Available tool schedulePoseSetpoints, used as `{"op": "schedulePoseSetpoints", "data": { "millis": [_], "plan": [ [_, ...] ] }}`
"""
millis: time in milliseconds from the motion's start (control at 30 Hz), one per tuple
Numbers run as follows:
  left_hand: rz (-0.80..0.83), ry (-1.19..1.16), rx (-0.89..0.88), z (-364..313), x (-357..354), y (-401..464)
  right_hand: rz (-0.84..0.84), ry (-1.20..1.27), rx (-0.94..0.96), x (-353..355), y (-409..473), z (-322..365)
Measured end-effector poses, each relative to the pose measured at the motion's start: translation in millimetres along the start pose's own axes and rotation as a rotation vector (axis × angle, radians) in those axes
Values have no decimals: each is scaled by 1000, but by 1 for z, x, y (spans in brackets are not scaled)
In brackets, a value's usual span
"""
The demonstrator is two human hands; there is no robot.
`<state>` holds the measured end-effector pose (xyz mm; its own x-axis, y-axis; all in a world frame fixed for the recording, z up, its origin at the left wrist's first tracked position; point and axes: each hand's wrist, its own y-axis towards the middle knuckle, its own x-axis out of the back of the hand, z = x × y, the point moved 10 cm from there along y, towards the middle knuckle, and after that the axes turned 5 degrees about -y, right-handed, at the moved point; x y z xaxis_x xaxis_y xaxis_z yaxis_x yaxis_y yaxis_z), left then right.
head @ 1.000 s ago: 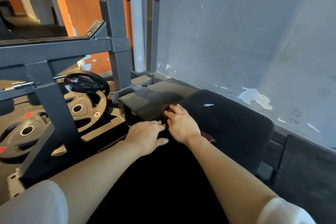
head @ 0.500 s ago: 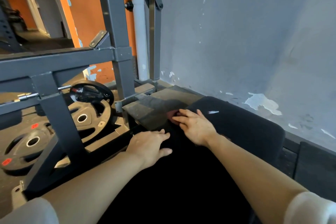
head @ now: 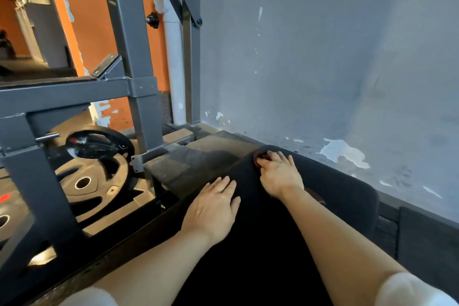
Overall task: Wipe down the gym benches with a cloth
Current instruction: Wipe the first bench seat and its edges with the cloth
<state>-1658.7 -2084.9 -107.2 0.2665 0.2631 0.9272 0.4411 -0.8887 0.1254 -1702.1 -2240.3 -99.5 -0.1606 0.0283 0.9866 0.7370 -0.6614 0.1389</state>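
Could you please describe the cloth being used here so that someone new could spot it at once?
Start at the black padded bench running along the grey wall. At its far end the right hand presses down on the cloth. It is dark red, mostly hidden under the fingers, the only reddish thing on the black pad.

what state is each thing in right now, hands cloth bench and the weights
left hand: flat on the bench pad, fingers straight, holding nothing
right hand: pressing the cloth down at the pad's far end
cloth: dark red, bunched under the right hand, mostly hidden
bench pad: black, lying flat beside the wall
weight plates: on the floor by the rack, one leaning on another
rack: grey steel, standing upright
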Motion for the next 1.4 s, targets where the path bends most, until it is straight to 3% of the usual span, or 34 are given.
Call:
{"op": "schedulePoseSetpoints", "data": {
  "millis": [167,367,533,700,767,933,1100,1267,1400],
  "plan": [
    [10,80,-19,1,-4,2,49,139,283,-6,-21,45],
    [18,75,-41,1,-6,2,-20,10,-43,-1,16,-23],
    [53,90,-68,0,-9,5,29,80,178,-9,12,35],
    [60,117,-182,-11,-7,5,-5,7,-55,-4,28,-28],
    [62,116,-232,-17,-10,10,-31,-13,-80,-4,29,-21],
    [114,10,-242,-15,-15,17,42,65,173,-8,18,22],
    [89,-12,-240,-12,-14,17,-50,24,-97,8,20,-47],
    [58,12,-238,-12,-13,18,-66,101,231,6,-27,13],
    [71,1,-222,-12,-14,17,-33,77,-73,9,-10,-66]
  ]
}}
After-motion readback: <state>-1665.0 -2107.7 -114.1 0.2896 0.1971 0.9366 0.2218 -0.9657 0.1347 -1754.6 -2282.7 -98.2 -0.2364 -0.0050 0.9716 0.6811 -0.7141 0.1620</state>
